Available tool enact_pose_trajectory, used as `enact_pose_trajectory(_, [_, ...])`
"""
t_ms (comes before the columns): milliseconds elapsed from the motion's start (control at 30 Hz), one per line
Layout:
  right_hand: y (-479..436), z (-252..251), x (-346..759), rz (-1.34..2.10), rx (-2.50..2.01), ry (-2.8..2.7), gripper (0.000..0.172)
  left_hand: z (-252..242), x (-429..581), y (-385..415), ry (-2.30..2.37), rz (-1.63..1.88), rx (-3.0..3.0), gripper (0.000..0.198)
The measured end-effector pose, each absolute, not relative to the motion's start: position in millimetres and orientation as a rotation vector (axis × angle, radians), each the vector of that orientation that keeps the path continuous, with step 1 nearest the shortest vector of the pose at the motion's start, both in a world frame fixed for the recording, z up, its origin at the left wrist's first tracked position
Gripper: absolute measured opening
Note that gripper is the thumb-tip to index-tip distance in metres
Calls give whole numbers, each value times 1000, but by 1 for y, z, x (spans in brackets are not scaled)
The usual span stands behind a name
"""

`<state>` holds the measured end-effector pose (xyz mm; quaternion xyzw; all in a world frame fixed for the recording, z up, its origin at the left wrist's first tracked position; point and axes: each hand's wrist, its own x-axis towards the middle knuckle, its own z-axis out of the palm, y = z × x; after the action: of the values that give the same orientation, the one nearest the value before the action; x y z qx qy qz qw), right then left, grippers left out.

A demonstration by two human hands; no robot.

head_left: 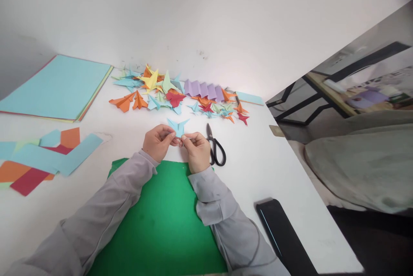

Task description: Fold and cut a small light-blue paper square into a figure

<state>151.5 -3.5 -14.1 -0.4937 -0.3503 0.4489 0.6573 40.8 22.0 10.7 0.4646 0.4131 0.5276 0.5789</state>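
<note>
Blue folded paper (178, 128): between my 2 hands, beyond the far edge of the green sheet (167, 211); I grip its near edge, probably so the 2 pointed tips on the far side stand free of my fingers.
Left hand (158, 143): pinched on the paper's near left part, thumb against forefinger, knuckles turned up and outward.
Right hand (198, 150): pinched on the near right part, thumb laid along the edge, which seems to steady it against the left.
Fingertips: very close together; where they overlap the paper, I cannot tell whether they touch.
Grey sleeves (222, 211): both forearms slant inward from the lower corners, over the green sheet.
Scissors (211, 139): on the white table (258, 155) just beside my right hand, tips pointing away, loops towards me, likely for easy pick-up.
Folded shapes (150, 81): grouped near the wall (193, 17), perhaps to be out of my hands' way; a purple pleated paper (203, 90) lies among them.
Loose strips (41, 155): overlapping on my left, in front of the stacked sheets (58, 88), apparently sorted by size.
</note>
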Motion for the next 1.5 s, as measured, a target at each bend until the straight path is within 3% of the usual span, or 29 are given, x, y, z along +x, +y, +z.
enact_pose_trajectory(1267, [-4, -10, 154, 914, -1208, -844, 12, 12, 40, 22, 891, 1128, 945, 21])
enact_pose_trajectory(1500, [-7, -8, 151, 904, -1217, -909, 13, 6, 42, 23, 1046, 1234, 1065, 33])
